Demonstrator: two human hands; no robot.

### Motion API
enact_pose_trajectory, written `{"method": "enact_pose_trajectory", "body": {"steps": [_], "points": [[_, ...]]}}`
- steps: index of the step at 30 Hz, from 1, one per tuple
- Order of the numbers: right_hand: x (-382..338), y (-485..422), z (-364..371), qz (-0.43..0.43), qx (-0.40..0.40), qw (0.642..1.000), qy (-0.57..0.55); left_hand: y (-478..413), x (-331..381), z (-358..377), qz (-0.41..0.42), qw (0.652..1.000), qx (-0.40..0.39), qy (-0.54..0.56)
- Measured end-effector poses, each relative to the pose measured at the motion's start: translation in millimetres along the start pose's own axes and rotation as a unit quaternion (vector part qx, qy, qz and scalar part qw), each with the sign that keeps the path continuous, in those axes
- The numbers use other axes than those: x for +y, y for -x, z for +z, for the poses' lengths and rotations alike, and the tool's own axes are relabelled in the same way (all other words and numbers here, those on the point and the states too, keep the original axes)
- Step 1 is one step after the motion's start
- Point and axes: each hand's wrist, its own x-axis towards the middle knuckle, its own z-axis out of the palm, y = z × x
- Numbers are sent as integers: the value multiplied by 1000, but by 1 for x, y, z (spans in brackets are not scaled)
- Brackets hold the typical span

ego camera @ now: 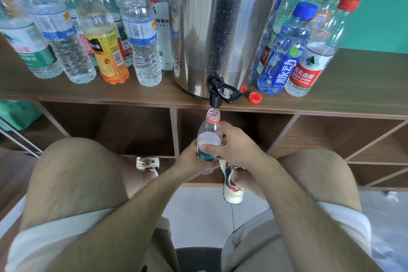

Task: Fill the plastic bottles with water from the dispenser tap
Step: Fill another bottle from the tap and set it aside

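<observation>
- The wooden shelf unit (364, 86) spans the view in front of your knees and carries everything below.
- The steel dispenser (223, 24) stands upright at its centre, near the front edge.
- Capped bottles on the left (141, 35) and capped bottles on the right (284, 51) stand in clusters either side of the dispenser.
- Your right hand (236, 146) wraps its fingers round the upper body of the open bottle (208, 137).
- Your left hand (189, 161) grips the same bottle lower down.
- You hold the open bottle upright below the shelf edge, its mouth directly under the spout.
- The black tap (215, 97) projects from the dispenser base.
- A loose red cap (255, 97) lies just right of the tap.
</observation>
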Motion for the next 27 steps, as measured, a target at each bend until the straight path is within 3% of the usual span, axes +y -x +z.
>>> {"method": "enact_pose_trajectory", "body": {"steps": [17, 27], "points": [[4, -5, 4, 2, 13, 1000, 15, -3, 2, 0, -5, 1000, -11, -7], [3, -1, 6, -1, 20, 1000, 8, 1, 14, -2, 18, 998, 55, 17]]}}
